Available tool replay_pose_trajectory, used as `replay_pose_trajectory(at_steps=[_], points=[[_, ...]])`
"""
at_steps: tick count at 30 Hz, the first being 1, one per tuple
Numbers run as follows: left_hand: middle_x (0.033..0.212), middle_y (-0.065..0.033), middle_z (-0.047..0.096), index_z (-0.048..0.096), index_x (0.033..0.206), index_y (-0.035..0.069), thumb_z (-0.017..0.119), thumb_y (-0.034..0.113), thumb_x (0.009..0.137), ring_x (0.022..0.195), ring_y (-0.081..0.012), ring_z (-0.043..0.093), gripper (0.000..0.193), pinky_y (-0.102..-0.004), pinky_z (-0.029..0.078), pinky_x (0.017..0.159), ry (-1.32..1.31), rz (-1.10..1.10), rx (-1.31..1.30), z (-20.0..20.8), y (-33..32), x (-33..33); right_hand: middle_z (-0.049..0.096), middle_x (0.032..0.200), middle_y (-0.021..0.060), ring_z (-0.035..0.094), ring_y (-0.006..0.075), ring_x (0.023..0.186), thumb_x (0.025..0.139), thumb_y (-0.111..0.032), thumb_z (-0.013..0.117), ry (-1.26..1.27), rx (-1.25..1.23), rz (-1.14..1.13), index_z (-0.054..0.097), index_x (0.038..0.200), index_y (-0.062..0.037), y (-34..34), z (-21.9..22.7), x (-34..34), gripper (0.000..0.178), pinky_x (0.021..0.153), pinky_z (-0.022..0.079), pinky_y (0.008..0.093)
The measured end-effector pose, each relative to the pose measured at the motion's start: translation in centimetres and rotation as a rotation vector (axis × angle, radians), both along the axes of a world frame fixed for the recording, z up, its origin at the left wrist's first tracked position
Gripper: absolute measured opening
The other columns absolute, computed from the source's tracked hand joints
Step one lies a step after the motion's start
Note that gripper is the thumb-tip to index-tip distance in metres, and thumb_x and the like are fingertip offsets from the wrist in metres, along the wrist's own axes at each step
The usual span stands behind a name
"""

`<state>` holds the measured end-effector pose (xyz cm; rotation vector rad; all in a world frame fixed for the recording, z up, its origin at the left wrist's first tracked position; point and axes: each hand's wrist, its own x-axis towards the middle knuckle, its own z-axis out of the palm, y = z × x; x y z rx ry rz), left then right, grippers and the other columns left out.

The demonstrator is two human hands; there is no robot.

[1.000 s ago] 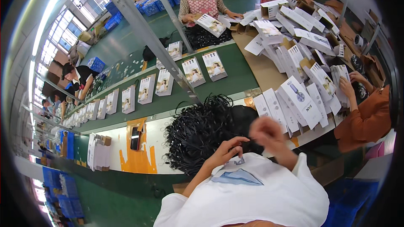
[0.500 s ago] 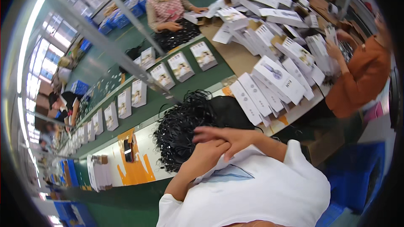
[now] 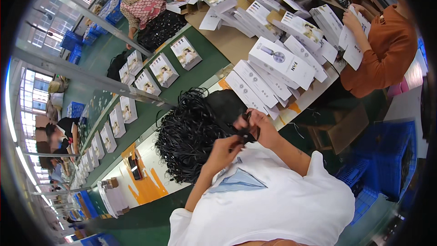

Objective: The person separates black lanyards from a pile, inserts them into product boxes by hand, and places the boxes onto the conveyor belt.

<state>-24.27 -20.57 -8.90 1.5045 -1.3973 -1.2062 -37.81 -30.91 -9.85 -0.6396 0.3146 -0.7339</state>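
Observation:
Close in front of my white shirt, both my hands work on a black cord (image 3: pixel 247 132); blur hides its exact kind. My left hand (image 3: pixel 224 152) is closed with its fingertips on the cord's lower end. Just above and to the right, my right hand (image 3: pixel 261 126) pinches the upper part. Beyond them on the bench lies a large heap of glossy black looped cords (image 3: pixel 189 134). A plain black piece (image 3: pixel 225 105), perhaps a bag or cloth, sits against the heap's right side.
White fan boxes (image 3: pixel 282 61) are piled at the upper right, beside a co-worker in an orange top (image 3: pixel 387 59). Small boxes (image 3: pixel 163 70) line a green conveyor (image 3: pixel 191 93). A phone (image 3: pixel 134 167) rests on orange tape. Blue crates (image 3: pixel 382 164) stand at right.
My hands have gone from lying crossed over each other to pinching a black cord between them. The view has shifted. The orange-topped co-worker now holds a white box lower down.

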Motion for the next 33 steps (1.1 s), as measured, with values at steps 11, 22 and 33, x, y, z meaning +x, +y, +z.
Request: replay_pose_trajectory(at_steps=[11, 22, 33], points=[[0.126, -0.0111, 0.042, 0.046, 0.122, 0.012, 0.059, 0.005, 0.072, 0.122, -0.0307, 0.037, 0.052, -0.0477, 0.031, 0.099, -0.863, -0.395, -0.462, -7.8, -12.3, -3.3, 0.027, 0.050, -0.0079, 0.019, 0.0019, 0.037, 0.091, -0.045, 0.043, 0.165, 0.258, -0.490, 0.050, 0.095, -0.0122, -7.5, -0.8, -10.5, 0.034, 0.039, 0.022, 0.0196], [0.101, -0.0060, 0.053, 0.054, 0.106, 0.014, 0.066, 0.001, 0.055, 0.103, -0.0267, 0.050, 0.054, -0.0521, 0.034, 0.094, -0.749, -0.348, -0.496, -4.7, -16.1, -0.1, 0.023, 0.051, -0.0050, 0.017, 0.0051, 0.040, 0.092, -0.051, 0.032, -0.003, 0.174, -0.487, 0.040, 0.068, -0.0098, -10.1, 3.5, -7.8, 0.048, 0.041, 0.019, 0.0213], [0.091, -0.0055, 0.054, 0.054, 0.102, 0.003, 0.074, 0.012, 0.061, 0.087, -0.0148, 0.057, 0.046, -0.0288, 0.049, 0.076, 0.078, 0.203, -0.211, 5.1, -10.5, 4.2, 0.037, 0.063, 0.0053, 0.032, 0.0163, 0.052, 0.091, -0.037, 0.039, 0.322, -0.686, -0.450, 0.040, 0.067, -0.0050, -10.9, 7.6, 3.6, 0.040, 0.050, 0.028, 0.0261]])
